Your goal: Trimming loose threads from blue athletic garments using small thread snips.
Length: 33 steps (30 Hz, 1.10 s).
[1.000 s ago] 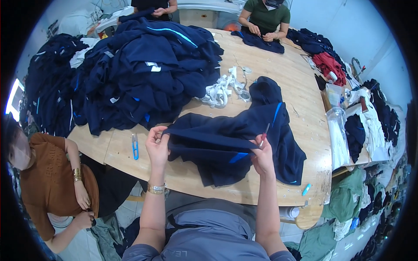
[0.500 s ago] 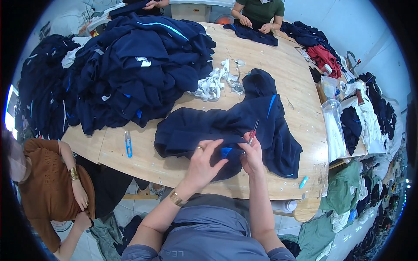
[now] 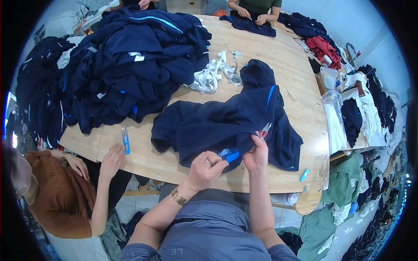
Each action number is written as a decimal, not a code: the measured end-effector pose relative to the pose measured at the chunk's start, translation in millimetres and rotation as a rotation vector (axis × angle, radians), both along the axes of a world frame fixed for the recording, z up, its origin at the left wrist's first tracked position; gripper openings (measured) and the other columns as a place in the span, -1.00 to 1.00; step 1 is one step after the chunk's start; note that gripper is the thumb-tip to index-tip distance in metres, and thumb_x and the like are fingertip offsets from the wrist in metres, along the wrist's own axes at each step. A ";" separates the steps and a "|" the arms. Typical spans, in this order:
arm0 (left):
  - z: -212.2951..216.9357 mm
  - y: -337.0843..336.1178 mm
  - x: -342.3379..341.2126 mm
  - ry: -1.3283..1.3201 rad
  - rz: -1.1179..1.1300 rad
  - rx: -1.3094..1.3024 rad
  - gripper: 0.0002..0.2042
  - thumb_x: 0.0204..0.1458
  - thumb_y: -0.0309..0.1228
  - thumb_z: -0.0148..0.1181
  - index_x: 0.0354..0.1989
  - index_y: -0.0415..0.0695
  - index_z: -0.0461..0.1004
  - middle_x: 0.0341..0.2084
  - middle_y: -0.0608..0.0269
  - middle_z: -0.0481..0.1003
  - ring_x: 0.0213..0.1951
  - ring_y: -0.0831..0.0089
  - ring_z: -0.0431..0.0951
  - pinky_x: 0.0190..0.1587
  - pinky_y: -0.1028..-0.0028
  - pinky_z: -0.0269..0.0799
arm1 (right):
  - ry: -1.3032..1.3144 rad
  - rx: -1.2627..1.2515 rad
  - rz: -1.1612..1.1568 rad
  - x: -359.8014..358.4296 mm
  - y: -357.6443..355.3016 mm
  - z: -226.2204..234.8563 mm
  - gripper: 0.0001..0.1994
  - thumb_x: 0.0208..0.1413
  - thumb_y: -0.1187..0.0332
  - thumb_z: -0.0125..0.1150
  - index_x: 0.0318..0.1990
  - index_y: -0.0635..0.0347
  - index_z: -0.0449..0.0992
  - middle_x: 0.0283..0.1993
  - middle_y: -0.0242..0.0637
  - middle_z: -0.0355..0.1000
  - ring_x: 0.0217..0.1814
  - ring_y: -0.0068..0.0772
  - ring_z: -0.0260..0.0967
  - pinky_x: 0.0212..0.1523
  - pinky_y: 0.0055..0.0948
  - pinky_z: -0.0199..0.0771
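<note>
A navy blue garment (image 3: 217, 114) lies spread and rumpled on the table in front of me. At its near edge my left hand (image 3: 205, 169) is closed, thumb and fingers pinching a bright blue piece (image 3: 230, 155) of it. My right hand (image 3: 257, 153), close by on the right, is wrapped round thread snips (image 3: 264, 130) with red on them. The snips' metal tips point up and away over the cloth. That hand's fingertips also touch the garment's edge beside the blue piece.
A high heap of navy garments (image 3: 135, 65) fills the far left, with white strips (image 3: 207, 78) beside it. Blue snips (image 3: 126, 141) lie near a co-worker's hand (image 3: 113, 162) at left. A turquoise tool (image 3: 304, 175) lies near right. Another person (image 3: 257, 13) handles navy cloth across the table.
My left hand has gone from spread fingers to a pinch on the blue piece, more of which shows. My snips have tilted rightward. The co-worker's hand has come up to the table's edge.
</note>
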State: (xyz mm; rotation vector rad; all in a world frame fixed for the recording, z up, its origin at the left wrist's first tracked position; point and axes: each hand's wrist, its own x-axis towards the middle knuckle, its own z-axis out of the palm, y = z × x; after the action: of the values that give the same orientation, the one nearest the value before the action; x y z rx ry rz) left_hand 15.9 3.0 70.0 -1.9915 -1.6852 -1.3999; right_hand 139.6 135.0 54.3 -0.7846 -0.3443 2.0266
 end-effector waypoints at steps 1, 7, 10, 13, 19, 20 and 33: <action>2.5 1.0 -0.1 -0.038 -0.012 -0.012 -0.80 -0.39 -0.60 0.31 -0.51 -0.12 0.48 -0.60 0.31 0.33 -0.51 0.34 0.40 -0.46 0.45 0.35 | -0.001 0.076 -0.009 4.7 0.9 -1.9 -0.83 0.05 0.52 -0.01 -0.18 0.20 0.40 -0.23 -0.25 0.44 -0.17 -0.33 0.42 -0.08 -0.35 0.43; -0.9 -15.6 -44.4 -0.182 0.260 -0.068 -0.84 -0.26 -0.52 0.34 -0.49 -0.14 0.46 -0.53 0.24 0.39 -0.43 0.31 0.43 -0.40 0.43 0.36 | -0.203 0.284 -0.440 92.6 29.6 26.4 -0.74 -0.11 0.52 0.00 -0.19 0.14 0.41 -0.15 -0.38 0.36 -0.10 -0.49 0.31 0.05 -0.43 0.29; -12.3 -30.6 -76.4 -0.373 0.545 -0.130 -0.86 -0.18 -0.51 0.30 -0.44 -0.16 0.46 -0.47 0.22 0.42 -0.42 0.35 0.43 -0.40 0.45 0.35 | -0.272 0.379 -0.752 173.7 61.8 17.2 -0.86 -0.05 0.49 -0.01 -0.28 0.15 0.38 -0.29 -0.36 0.40 -0.21 -0.50 0.35 -0.11 -0.49 0.34; -14.1 -41.8 -95.9 -0.448 0.661 -0.240 -0.87 -0.11 -0.47 0.25 -0.39 -0.18 0.45 -0.46 0.22 0.41 -0.43 0.38 0.42 -0.40 0.48 0.33 | -0.632 0.390 -0.866 206.0 64.5 13.9 -0.90 -0.03 0.48 0.02 -0.32 0.21 0.35 -0.39 -0.29 0.41 -0.32 -0.48 0.37 -0.27 -0.54 0.33; -43.4 -31.5 -111.0 -0.264 0.851 -0.167 -0.68 -0.11 -0.30 0.29 -0.25 -0.24 0.42 -0.43 0.14 0.43 -0.36 0.21 0.44 -0.26 0.40 0.37 | -1.017 0.717 -0.562 131.6 41.8 -3.6 -0.83 0.01 0.44 0.18 -0.35 0.17 0.28 -0.43 -0.36 0.37 -0.39 -0.58 0.28 -0.29 -0.60 0.28; -54.1 -27.4 -114.6 -0.222 0.919 -0.116 -0.61 -0.11 -0.25 0.30 -0.20 -0.26 0.41 -0.41 0.10 0.45 -0.33 0.18 0.46 -0.21 0.39 0.38 | -1.025 0.741 -0.443 111.7 39.4 -12.3 -0.81 0.00 0.41 0.22 -0.36 0.15 0.29 -0.43 -0.37 0.35 -0.38 -0.59 0.25 -0.28 -0.59 0.28; 87.4 -78.4 -145.6 -1.103 0.159 0.119 -0.68 -0.03 -0.41 0.21 -0.11 -0.15 0.31 -0.29 0.34 0.35 -0.25 0.53 0.37 -0.20 0.56 0.34 | -0.710 1.017 -0.107 -15.1 51.2 36.4 -0.76 -0.08 0.55 0.19 -0.38 0.18 0.19 -0.45 -0.44 0.20 -0.39 -0.65 0.14 -0.35 -0.63 0.20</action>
State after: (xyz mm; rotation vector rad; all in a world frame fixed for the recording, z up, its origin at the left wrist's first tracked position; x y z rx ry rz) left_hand -129.6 -75.4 157.4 -0.9496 -1.9148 -2.6907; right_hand 124.5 186.1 90.7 -0.7737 -1.5359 1.1344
